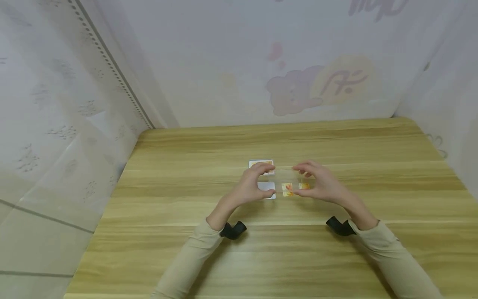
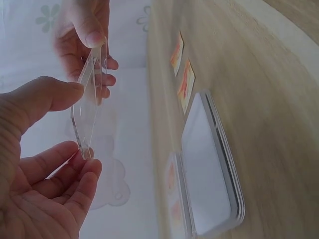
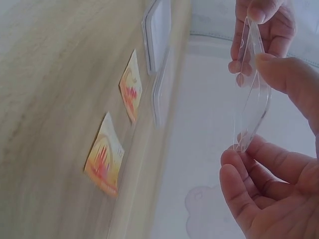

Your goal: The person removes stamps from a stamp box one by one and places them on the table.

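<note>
Between the left hand [image 1: 249, 185] and the right hand [image 1: 324, 183], above the wooden table [image 1: 291, 257], is a clear plastic case [image 2: 85, 112] — each pinches one end, thumb against fingers. Below, nearer the right hand, lie two orange stamps [image 3: 103, 158]; the left hand partly hides a white case [image 2: 205, 169] and, just beyond, an orange-patterned case [image 1: 260, 162]. Farther off — a bear-printed backdrop [image 1: 289, 93].

Downward head view, close sideways wrist views, shared clear case [image 2: 86, 110]
</note>
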`<state>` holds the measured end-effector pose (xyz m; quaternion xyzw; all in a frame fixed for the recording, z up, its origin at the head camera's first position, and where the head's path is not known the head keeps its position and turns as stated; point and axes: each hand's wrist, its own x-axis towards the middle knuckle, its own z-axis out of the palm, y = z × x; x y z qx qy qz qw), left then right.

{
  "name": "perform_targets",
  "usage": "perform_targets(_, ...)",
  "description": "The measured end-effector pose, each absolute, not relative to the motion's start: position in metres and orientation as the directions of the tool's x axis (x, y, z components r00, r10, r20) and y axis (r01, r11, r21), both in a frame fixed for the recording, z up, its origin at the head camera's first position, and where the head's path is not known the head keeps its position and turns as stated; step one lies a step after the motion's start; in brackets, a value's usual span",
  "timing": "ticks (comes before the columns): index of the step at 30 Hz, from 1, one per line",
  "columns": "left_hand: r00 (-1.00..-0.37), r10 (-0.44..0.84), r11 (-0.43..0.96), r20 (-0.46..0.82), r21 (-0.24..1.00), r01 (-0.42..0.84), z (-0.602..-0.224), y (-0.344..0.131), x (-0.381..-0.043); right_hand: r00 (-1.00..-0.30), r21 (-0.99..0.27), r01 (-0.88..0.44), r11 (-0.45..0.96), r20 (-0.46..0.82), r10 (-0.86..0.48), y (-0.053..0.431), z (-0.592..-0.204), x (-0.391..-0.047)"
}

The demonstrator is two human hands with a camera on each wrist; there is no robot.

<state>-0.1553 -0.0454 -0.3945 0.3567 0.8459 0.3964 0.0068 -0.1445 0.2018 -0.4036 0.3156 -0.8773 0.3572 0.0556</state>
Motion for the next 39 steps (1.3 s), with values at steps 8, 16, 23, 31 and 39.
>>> perform_targets(8,-0.755,0.595,0.421,0.275,0.693,0.585,-0.395,-0.057,-0.156,-0.799,-0.606,-0.583,0.541,0.307,-0.516,0.19,-0.404,-0.148)
perform_targets(16,-0.764,0.578,0.447,0.286,0.672,0.59,-0.395,-0.071,-0.155,-0.788,-0.61,-0.598,0.52,0.326,-0.523,0.174,-0.403,-0.152)
perform_targets(23,-0.773,0.581,0.441,0.255,0.7,0.562,-0.395,-0.085,-0.154,-0.798,-0.613,-0.581,0.535,0.3,-0.523,0.16,-0.405,-0.154)
perform_targets(31,-0.791,0.573,0.445,0.214,0.73,0.519,-0.398,-0.094,-0.152,-0.803,-0.613,-0.569,0.548,0.271,-0.53,0.149,-0.407,-0.155)
perform_targets(39,-0.807,0.567,0.503,0.166,0.705,0.499,-0.404,-0.098,-0.151,-0.809,-0.604,-0.558,0.568,0.246,-0.533,0.143,-0.415,-0.156)
